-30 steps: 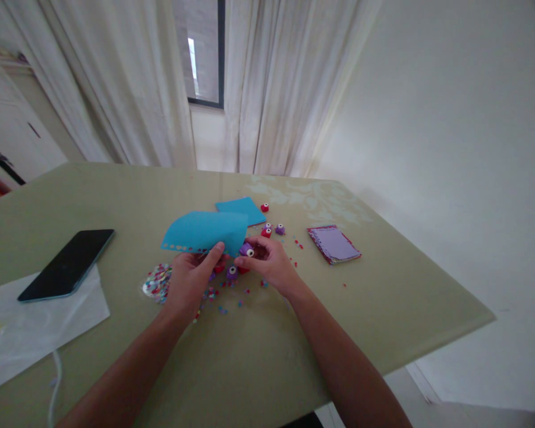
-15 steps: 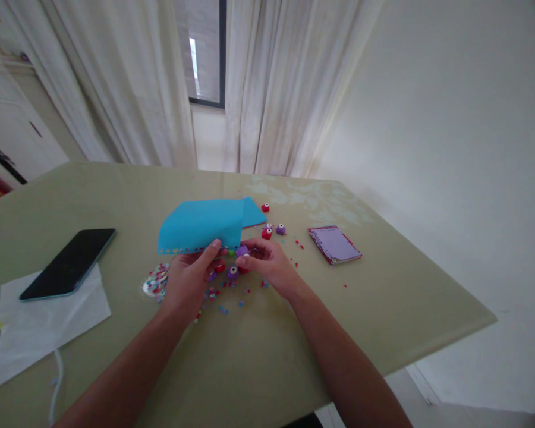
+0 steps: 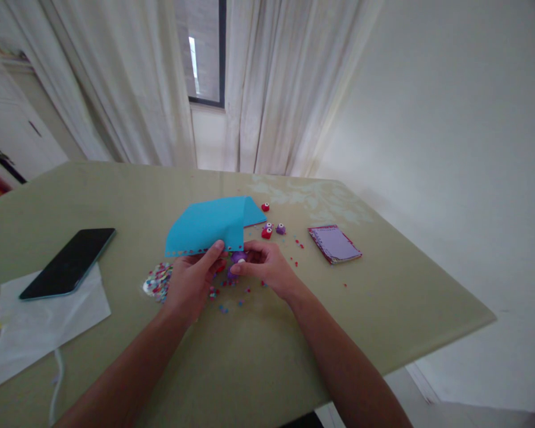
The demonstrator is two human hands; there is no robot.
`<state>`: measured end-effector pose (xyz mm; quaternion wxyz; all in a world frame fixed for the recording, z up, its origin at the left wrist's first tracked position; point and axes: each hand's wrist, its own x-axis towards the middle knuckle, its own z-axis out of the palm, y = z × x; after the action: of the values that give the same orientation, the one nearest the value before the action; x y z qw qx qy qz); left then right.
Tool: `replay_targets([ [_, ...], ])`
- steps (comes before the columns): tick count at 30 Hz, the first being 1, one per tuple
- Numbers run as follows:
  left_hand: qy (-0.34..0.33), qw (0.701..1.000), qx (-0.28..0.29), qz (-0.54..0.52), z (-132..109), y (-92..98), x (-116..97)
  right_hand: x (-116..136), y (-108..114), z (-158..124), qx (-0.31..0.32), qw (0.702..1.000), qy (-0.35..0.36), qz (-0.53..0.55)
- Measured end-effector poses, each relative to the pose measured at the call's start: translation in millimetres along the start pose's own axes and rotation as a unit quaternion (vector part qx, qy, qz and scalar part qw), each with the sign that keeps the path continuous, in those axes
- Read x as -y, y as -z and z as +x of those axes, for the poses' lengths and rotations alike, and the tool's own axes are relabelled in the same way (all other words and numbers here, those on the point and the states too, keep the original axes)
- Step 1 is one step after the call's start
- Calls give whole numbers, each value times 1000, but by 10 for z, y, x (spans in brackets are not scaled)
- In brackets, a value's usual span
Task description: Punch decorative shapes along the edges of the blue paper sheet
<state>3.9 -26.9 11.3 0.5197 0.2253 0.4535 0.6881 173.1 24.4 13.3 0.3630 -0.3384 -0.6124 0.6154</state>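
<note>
A sheet of blue paper (image 3: 209,223) is bent over, its near edge lined with small punched holes. My left hand (image 3: 194,278) pinches that edge, thumb on top. In my right hand (image 3: 267,266), between thumb and fingers, is a small purple hole punch (image 3: 238,258) with an eye-like white part. The punch sits right by the paper's lower right corner; whether it grips the edge I cannot tell. Below and between the hands, more small punches, one of them red (image 3: 220,266), are partly hidden by the fingers. Tiny coloured paper dots (image 3: 223,309) lie scattered around.
To the left, a pile of confetti (image 3: 157,282) lies beside my wrist, and a black phone (image 3: 69,264) rests partly on a white sheet (image 3: 57,333). Several red and purple punches (image 3: 280,229) stand beyond my right hand. A lilac paper stack (image 3: 335,244) lies farther right.
The blue paper has shifted slightly right, and punched holes now show at its right corner. My right hand has brought the purple punch a little lower and to the left.
</note>
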Motion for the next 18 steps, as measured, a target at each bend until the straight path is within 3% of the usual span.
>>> replay_targets([
  [18, -36, 992, 3, 118, -1, 71, 49, 11, -12, -13, -1, 1000, 24, -19],
])
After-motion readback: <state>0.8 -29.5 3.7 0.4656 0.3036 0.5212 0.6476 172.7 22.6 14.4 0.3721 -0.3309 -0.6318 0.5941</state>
